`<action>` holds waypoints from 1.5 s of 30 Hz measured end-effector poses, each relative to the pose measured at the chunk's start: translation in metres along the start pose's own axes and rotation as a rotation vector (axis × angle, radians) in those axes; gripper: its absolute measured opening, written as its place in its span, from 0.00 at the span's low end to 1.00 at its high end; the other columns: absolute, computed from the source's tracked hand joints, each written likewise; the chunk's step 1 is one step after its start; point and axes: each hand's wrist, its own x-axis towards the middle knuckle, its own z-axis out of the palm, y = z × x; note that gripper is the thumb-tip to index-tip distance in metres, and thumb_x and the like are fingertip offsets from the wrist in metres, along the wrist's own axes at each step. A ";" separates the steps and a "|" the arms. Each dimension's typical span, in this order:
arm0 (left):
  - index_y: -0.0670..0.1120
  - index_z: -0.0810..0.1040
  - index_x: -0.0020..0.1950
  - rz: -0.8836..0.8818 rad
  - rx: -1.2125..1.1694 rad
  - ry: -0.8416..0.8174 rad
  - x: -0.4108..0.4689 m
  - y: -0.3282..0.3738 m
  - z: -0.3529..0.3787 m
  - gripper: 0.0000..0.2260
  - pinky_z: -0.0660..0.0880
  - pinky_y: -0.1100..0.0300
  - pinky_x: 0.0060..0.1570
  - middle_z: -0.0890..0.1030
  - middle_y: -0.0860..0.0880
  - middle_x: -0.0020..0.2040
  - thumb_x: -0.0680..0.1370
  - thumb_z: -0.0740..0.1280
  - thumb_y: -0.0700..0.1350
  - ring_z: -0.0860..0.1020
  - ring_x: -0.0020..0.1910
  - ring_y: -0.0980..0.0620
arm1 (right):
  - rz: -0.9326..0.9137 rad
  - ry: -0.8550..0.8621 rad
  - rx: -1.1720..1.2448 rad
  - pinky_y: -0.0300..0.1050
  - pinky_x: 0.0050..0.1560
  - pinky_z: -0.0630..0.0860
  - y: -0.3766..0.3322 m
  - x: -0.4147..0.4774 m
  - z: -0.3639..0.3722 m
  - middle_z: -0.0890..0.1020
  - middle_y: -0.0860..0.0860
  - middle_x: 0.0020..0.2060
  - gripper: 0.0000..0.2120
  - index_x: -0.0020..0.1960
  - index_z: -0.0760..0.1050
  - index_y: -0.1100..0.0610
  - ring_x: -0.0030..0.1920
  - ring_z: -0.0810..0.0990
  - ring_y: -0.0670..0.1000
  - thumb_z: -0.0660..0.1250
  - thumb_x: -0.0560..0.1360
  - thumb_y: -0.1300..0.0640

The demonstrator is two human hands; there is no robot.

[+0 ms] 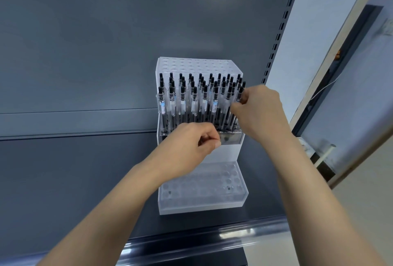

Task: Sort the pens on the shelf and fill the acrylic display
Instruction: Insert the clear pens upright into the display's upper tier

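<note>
A stepped acrylic display (229, 155) stands on the dark grey shelf (74, 180). Its middle tier holds several clear pens with black caps (192, 100), standing upright in rows. The top tier (191, 64) and bottom tier (202, 182) show bare holes. My right hand (260, 110) is at the right end of the pen rows, fingers pinched on a pen (239, 95) at the front right corner. My left hand (191, 146) is curled in front of the middle tier's front edge, fingertips pinched near the base of a pen; what it grips is hidden.
The shelf's grey back panel (106, 42) rises behind the display, with a slotted upright (276, 40) at its right. The shelf's shiny front lip (212, 238) runs below. A doorway and pale wall (350, 95) lie to the right.
</note>
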 end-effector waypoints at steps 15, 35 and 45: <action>0.51 0.78 0.44 -0.003 -0.014 -0.022 -0.005 -0.008 -0.004 0.05 0.76 0.58 0.42 0.79 0.55 0.37 0.78 0.64 0.46 0.78 0.36 0.56 | 0.052 0.000 -0.007 0.42 0.25 0.54 -0.006 -0.002 0.000 0.62 0.53 0.25 0.16 0.30 0.57 0.59 0.26 0.57 0.51 0.60 0.73 0.64; 0.51 0.78 0.43 0.027 0.010 -0.057 -0.002 -0.007 -0.010 0.05 0.75 0.60 0.40 0.79 0.55 0.36 0.78 0.64 0.47 0.78 0.37 0.55 | 0.087 -0.101 -0.069 0.46 0.38 0.75 -0.006 -0.007 -0.011 0.81 0.60 0.45 0.09 0.44 0.79 0.64 0.43 0.79 0.60 0.61 0.73 0.68; 0.52 0.78 0.44 0.076 0.027 -0.060 -0.001 -0.002 -0.019 0.05 0.72 0.68 0.37 0.78 0.58 0.36 0.79 0.63 0.47 0.77 0.36 0.60 | 0.002 0.053 -0.024 0.49 0.40 0.76 -0.023 -0.018 -0.036 0.81 0.57 0.43 0.10 0.46 0.80 0.59 0.40 0.77 0.58 0.59 0.76 0.64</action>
